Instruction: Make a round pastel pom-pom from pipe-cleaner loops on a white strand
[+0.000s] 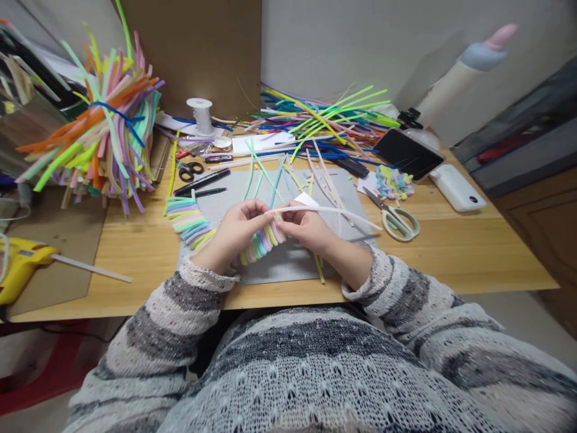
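Left fingers [259, 222] and right fingers [292, 228] on a pale fuzzy stem [334, 210]

We look across a wooden desk [464, 252] before a plain grey wall [351, 42], a tall brown panel [193, 54] rising behind it. To our right, brown wooden furniture [536, 228] stands near pale floor [525, 316] under soft light.

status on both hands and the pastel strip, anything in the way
Left hand, right hand both pinching at pastel strip. Pale stem sticking out rightward. Loose stems just beyond, none seem blocking.
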Motion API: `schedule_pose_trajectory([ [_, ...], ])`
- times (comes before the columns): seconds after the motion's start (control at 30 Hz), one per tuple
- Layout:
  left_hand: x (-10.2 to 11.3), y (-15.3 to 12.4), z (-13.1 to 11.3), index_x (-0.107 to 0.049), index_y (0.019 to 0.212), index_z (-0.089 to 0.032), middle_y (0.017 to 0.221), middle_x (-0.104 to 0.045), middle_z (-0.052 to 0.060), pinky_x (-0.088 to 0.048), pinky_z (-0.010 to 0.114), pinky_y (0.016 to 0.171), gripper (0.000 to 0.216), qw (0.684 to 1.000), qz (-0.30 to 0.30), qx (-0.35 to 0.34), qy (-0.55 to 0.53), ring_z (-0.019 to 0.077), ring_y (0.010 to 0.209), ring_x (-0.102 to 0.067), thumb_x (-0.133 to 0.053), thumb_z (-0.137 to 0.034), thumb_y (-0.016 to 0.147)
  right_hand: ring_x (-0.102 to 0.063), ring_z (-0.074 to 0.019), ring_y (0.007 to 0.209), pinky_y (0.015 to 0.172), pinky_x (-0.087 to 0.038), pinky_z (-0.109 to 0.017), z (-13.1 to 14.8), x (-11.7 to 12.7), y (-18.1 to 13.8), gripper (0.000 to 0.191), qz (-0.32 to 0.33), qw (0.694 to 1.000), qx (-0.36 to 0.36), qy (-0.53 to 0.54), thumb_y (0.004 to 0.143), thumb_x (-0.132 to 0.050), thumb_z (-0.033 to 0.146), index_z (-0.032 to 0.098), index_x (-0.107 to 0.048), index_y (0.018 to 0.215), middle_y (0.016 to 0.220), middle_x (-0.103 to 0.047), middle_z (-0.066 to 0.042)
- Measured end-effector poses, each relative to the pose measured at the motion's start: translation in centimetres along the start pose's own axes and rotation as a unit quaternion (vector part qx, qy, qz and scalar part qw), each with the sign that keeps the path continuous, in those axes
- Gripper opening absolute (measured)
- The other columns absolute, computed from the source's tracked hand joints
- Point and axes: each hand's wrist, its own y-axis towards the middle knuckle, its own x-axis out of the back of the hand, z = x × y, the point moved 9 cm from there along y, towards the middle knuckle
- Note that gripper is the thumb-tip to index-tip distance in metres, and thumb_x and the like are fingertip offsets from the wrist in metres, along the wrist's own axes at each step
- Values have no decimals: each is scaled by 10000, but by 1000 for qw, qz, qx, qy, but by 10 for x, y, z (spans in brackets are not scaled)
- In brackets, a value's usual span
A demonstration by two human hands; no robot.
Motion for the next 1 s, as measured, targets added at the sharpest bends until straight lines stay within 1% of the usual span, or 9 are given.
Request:
schedule_pose_trajectory([
  [0.17, 0, 1, -3, -617, 817, -154, 771, -622, -1, -459, 246, 694, 246, 999, 14, -28, -29, 116, 695, -572, -714, -350, 704, -466, -92, 561, 526, -381, -236, -6, -6, 1, 269, 43, 999, -32, -7, 727, -675, 402, 168, -583, 825, 670, -551, 24],
  [0.23, 0, 1, -3, -624, 840, -148, 796, -635, 12, -460, 247, 696, 254, 999, 23, -42, -17, 121, 715, -581, -710, -354, 719, -469, -98, 562, 522, -374, -241, -2, -3, -1, 270, 35, 997, -18, -65, 763, -634, 425, 168, -577, 821, 668, -552, 18],
  [0.3, 3, 1, -4, -624, 830, -141, 775, -632, 15, -452, 239, 664, 254, 998, 7, -54, 14, 119, 695, -573, -700, -363, 735, -459, -105, 560, 525, -358, -249, 10, 3, -7, 266, 10, 981, 19, -194, 811, -585, 434, 174, -564, 758, 636, -540, 14],
  [0.43, 3, -3, -14, -624, 810, -143, 757, -635, 20, -450, 248, 658, 235, 992, -12, -78, 100, 135, 703, -574, -671, -368, 761, -401, -114, 520, 558, -330, -287, 62, 1, -32, 373, -40, 876, 187, -443, 884, -513, 362, 194, -482, 552, 515, -462, 15],
  [0.53, -5, -9, -25, -633, 817, -154, 782, -650, 29, -452, 262, 696, 211, 983, 16, -110, 146, 148, 739, -578, -650, -362, 781, -544, -188, 765, 725, -385, -343, 93, -2, -48, 166, -87, 805, 298, -505, 865, -545, 319, 201, -605, 765, 784, -641, -61],
  [0.6, -8, -12, -32, -633, 818, -160, 779, -649, 30, -449, 265, 697, 197, 977, 23, -136, 160, 146, 733, -570, -635, -356, 796, -565, -213, 879, 796, -375, -364, 94, -5, -45, 122, -71, 786, 302, -534, 866, -549, 299, 204, -621, 889, 913, -668, -75],
  [0.7, -10, -15, -38, -624, 812, -166, 790, -649, 32, -453, 275, 726, 163, 970, 16, -171, 174, 149, 752, -575, -619, -328, 807, -580, -187, 794, 758, -366, -342, 81, -8, -36, 146, -16, 793, 270, -545, 904, -488, 260, 203, -618, 872, 821, -677, -46],
  [0.87, -12, -18, -42, -633, 807, -168, 803, -667, 31, -456, 279, 749, 114, 961, 11, -190, 203, 147, 760, -589, -611, -280, 811, -573, -183, 779, 734, -355, -334, 72, -9, -34, 162, 5, 796, 252, -551, 908, -481, 271, 190, -616, 870, 812, -671, -53],
  [1.0, -16, -18, -40, -625, 780, -160, 765, -655, 23, -445, 264, 701, 117, 960, 29, -177, 217, 136, 726, -576, -601, -271, 812, -563, -158, 746, 705, -400, -303, 69, -9, -31, 140, 34, 851, 233, -470, 890, -499, 268, 181, -591, 830, 785, -641, -41],
])
